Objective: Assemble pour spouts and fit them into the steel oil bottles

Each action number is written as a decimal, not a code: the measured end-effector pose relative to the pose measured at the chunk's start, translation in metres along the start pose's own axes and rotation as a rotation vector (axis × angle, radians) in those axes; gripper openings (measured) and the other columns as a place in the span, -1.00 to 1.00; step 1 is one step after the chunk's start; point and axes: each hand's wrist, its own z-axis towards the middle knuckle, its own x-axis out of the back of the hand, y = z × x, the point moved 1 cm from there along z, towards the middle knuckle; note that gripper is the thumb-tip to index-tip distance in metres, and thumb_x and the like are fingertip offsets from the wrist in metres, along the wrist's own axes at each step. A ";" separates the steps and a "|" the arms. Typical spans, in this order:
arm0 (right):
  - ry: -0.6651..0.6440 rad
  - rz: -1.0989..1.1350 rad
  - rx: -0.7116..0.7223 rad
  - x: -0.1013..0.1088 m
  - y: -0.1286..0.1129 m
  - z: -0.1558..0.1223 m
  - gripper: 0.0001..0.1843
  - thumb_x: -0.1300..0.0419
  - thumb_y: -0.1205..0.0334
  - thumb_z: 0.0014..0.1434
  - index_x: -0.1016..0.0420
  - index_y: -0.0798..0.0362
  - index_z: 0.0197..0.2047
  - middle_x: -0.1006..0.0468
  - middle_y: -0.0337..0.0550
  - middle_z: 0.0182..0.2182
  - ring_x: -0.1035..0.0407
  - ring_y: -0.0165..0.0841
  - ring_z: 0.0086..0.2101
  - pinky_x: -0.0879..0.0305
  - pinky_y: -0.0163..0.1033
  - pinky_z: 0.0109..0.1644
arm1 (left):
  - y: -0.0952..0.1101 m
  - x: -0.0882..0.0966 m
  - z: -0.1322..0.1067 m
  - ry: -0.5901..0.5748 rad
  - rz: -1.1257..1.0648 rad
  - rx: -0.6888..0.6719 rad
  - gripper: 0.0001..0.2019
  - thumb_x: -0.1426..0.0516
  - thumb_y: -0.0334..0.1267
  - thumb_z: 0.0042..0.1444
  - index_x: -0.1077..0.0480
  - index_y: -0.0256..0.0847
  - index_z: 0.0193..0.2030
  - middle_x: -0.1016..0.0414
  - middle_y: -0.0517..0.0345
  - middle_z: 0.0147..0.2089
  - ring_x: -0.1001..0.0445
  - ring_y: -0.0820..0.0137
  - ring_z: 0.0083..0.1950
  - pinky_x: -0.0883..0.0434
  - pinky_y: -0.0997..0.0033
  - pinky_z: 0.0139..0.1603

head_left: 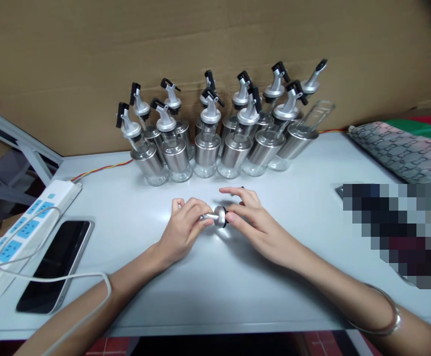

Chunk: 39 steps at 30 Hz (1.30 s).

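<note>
Above the middle of the table I hold a silver pourer spout (220,217) on its side. My left hand (185,226) pinches its narrow end, and its tip is hidden in the fingers. The thumb and a finger of my right hand (254,222) close on the black stopper end, while its index finger stretches out to the left. A small dark piece shows just behind the right fingers; I cannot make out what it is. Beyond my hands stand several glass bottles with steel sleeves (207,153), most topped with silver and black pourers. One bottle (300,136) at the right has no pourer.
A white power strip (65,190) with blue sockets and a phone (58,267) lie at the left, with a pale cable (89,273) crossing my left forearm. A patterned cloth (408,148) and a pixelated item are at the right. Cardboard (100,59) stands behind the bottles.
</note>
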 end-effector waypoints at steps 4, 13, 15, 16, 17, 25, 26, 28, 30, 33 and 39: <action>0.002 0.115 -0.037 0.000 0.006 0.003 -0.66 0.00 0.02 0.30 -0.49 -0.01 -0.33 -0.34 -0.01 0.11 -0.13 -0.14 0.19 -0.09 0.17 0.24 | 0.001 0.001 0.000 -0.017 0.056 0.048 -0.75 0.08 -0.17 0.36 -0.37 -0.18 -0.15 -0.49 0.17 -0.24 -0.40 0.42 -0.23 -0.09 0.30 -0.18; 0.126 0.000 0.014 0.005 0.001 0.001 -0.73 -0.09 0.09 0.25 -0.46 0.00 -0.41 -0.23 -0.06 0.22 -0.07 -0.08 0.22 -0.07 0.23 0.23 | 0.006 0.002 0.003 -0.071 0.042 0.157 -0.57 0.18 0.00 0.36 -0.39 -0.19 -0.24 -0.46 0.21 -0.39 -0.34 0.42 -0.37 -0.02 0.28 -0.23; 0.130 -0.015 0.035 0.005 0.000 0.000 -0.74 -0.10 0.10 0.25 -0.44 0.01 -0.43 -0.17 -0.09 0.26 -0.02 -0.09 0.24 -0.01 0.23 0.26 | 0.006 0.003 0.003 -0.073 0.022 0.158 -0.55 0.20 0.01 0.36 -0.38 -0.19 -0.26 -0.45 0.21 -0.42 -0.33 0.42 -0.38 -0.02 0.27 -0.24; 0.130 -0.016 0.039 0.005 0.000 0.001 -0.74 -0.10 0.11 0.24 -0.44 0.01 -0.43 -0.15 -0.10 0.28 0.00 -0.09 0.24 0.01 0.23 0.26 | 0.006 0.003 0.003 -0.074 0.012 0.157 -0.55 0.20 0.01 0.36 -0.38 -0.19 -0.27 -0.44 0.22 -0.43 -0.32 0.42 -0.39 -0.02 0.27 -0.24; 0.131 -0.015 0.040 0.005 0.000 0.001 -0.75 -0.10 0.12 0.24 -0.43 0.02 -0.44 -0.14 -0.11 0.28 0.01 -0.09 0.24 0.01 0.23 0.26 | 0.006 0.003 0.003 -0.076 0.002 0.157 -0.56 0.19 0.00 0.36 -0.37 -0.19 -0.28 -0.44 0.22 -0.44 -0.32 0.42 -0.39 -0.02 0.27 -0.24; 0.204 -0.152 0.172 0.004 -0.002 -0.001 -0.88 -0.16 0.24 0.17 -0.47 0.05 -0.37 -0.13 0.03 0.27 -0.01 -0.04 0.21 -0.04 0.22 0.22 | 0.003 0.004 0.004 -0.106 -0.084 0.229 -0.50 0.19 0.07 0.34 -0.40 -0.19 -0.32 -0.38 0.23 -0.46 -0.30 0.42 -0.39 -0.06 0.27 -0.22; 0.221 -0.182 0.205 0.005 -0.002 -0.001 -0.88 -0.16 0.25 0.17 -0.48 0.06 -0.36 -0.13 0.05 0.27 0.00 -0.03 0.21 -0.03 0.22 0.22 | 0.003 0.004 0.004 -0.107 -0.096 0.240 -0.49 0.20 0.08 0.33 -0.40 -0.19 -0.34 -0.36 0.23 -0.47 -0.28 0.42 -0.40 -0.06 0.28 -0.23; 0.247 -0.240 0.265 0.005 -0.002 -0.001 -0.89 -0.17 0.26 0.16 -0.49 0.07 -0.35 -0.13 0.09 0.26 0.02 -0.02 0.22 -0.02 0.22 0.22 | 0.002 0.004 0.005 -0.114 -0.123 0.269 -0.46 0.21 0.11 0.32 -0.39 -0.19 -0.38 -0.32 0.24 -0.49 -0.26 0.43 -0.42 -0.06 0.29 -0.24; 0.272 -0.290 0.321 0.004 -0.002 -0.001 -0.91 -0.18 0.27 0.16 -0.48 0.09 -0.34 -0.14 0.12 0.25 0.03 -0.01 0.21 -0.03 0.21 0.21 | 0.002 0.004 0.005 -0.136 -0.161 0.311 -0.42 0.23 0.15 0.30 -0.37 -0.20 -0.43 -0.30 0.24 -0.50 -0.23 0.43 -0.42 -0.07 0.29 -0.24; 0.330 -0.348 0.418 0.003 -0.001 -0.002 -0.93 -0.19 0.28 0.16 -0.46 0.10 -0.32 -0.19 0.13 0.22 0.00 -0.01 0.19 -0.08 0.17 0.18 | 0.000 0.003 0.005 -0.192 -0.236 0.413 -0.40 0.23 0.18 0.28 -0.30 -0.21 -0.51 -0.27 0.25 -0.53 -0.20 0.43 -0.43 -0.08 0.27 -0.19; 0.423 -0.477 0.581 0.003 0.000 -0.003 -0.96 -0.19 0.29 0.18 -0.44 0.08 -0.29 -0.37 0.08 0.10 -0.10 -0.07 0.12 -0.16 0.07 0.09 | -0.002 0.000 0.005 -0.250 -0.417 0.572 -0.49 0.18 0.11 0.24 -0.16 -0.19 -0.58 -0.13 0.30 -0.65 -0.14 0.42 -0.47 -0.08 0.25 -0.07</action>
